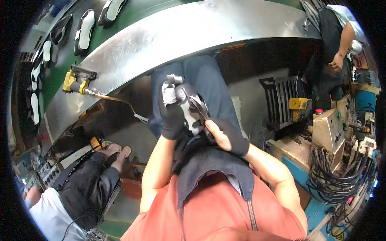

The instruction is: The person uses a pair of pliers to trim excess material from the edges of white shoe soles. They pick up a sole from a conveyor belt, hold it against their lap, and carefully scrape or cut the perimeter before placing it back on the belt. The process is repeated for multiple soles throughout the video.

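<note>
Shoe upper [189, 114], grey-white, held over the lap, below the curved steel worktop [169, 36]. Left hand [172, 114] closed around it. Right hand [225, 136] closed on pliers [200, 107], nose at the edge. Steady, short pulls are judged best.

Black gloves [172, 116], white shoe [189, 114] (green conveyor belt [64, 68]).
</note>
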Motion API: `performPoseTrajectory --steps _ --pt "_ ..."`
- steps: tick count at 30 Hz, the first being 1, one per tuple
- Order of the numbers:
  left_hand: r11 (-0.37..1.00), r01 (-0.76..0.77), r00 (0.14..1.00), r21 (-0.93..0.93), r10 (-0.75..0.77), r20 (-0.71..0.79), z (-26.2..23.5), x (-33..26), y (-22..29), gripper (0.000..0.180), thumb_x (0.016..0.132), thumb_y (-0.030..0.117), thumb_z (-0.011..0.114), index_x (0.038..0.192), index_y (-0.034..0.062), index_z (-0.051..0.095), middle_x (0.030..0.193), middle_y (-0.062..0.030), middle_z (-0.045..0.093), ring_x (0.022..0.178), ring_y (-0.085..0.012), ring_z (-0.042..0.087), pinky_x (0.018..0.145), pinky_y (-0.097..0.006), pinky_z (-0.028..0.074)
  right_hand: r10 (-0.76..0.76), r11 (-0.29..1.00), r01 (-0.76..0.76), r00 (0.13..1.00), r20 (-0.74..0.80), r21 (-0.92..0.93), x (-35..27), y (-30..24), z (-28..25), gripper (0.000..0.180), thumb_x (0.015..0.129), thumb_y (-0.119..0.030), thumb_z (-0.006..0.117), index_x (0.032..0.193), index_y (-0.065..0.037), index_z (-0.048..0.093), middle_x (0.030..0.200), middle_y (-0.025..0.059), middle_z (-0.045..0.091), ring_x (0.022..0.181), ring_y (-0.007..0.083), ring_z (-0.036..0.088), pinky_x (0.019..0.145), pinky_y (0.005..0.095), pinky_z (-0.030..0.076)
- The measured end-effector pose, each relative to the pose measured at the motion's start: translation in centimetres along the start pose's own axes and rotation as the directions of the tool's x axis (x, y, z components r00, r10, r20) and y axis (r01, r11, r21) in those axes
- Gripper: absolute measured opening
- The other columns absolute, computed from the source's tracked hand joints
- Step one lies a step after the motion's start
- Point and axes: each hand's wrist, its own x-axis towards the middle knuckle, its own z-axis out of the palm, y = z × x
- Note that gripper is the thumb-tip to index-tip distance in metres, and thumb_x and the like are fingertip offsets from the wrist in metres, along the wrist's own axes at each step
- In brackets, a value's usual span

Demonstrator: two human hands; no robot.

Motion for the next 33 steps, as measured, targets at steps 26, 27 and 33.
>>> performPoseTrajectory --steps 26,27,33 --pt "0.999 0.003 0.999 0.032 -0.004 0.045 0.5 0.5 -1.7 0.033 0.094 0.027 0.039 0.103 0.0014 0.058 0.099 -0.0057 0.060 0.098 -0.0155 0.053 0.090 -0.030 0.040 0.208 0.792 -0.296 0.953 0.220 0.534 1.6 -2.2 -1.0 0.049 0.098 -0.045 0.038 0.096 -0.001 0.060 0.082 0.0037 0.062 0.069 0.0134 0.055 0.067 0.0271 0.046" --pt "0.996 -0.039 0.998 0.076 0.035 0.052 0.3 0.4 -1.8 0.033 0.095 0.027 0.039 0.103 0.0012 0.058 0.098 -0.0059 0.060 0.098 -0.0159 0.053 0.090 -0.030 0.040 0.288 0.811 -0.321 0.947 0.144 0.489 0.7 -3.6 -1.2 0.047 0.098 -0.042 0.039 0.088 0.000 0.058 0.070 0.0044 0.059 0.060 0.0165 0.055 0.060 0.0317 0.045" --pt "0.995 -0.013 0.993 0.095 0.002 0.118 0.6 -0.2 -0.5 0.031 0.094 0.023 0.038 0.100 0.0012 0.059 0.100 -0.0090 0.060 0.100 -0.0215 0.054 0.093 -0.035 0.039 -0.319 0.928 0.199 0.859 -0.400 -0.314 1.6 2.3 3.4 0.035 0.098 -0.030 0.037 0.087 -0.001 0.055 0.065 0.0150 0.050 0.060 0.0303 0.050 0.058 0.0383 0.040"
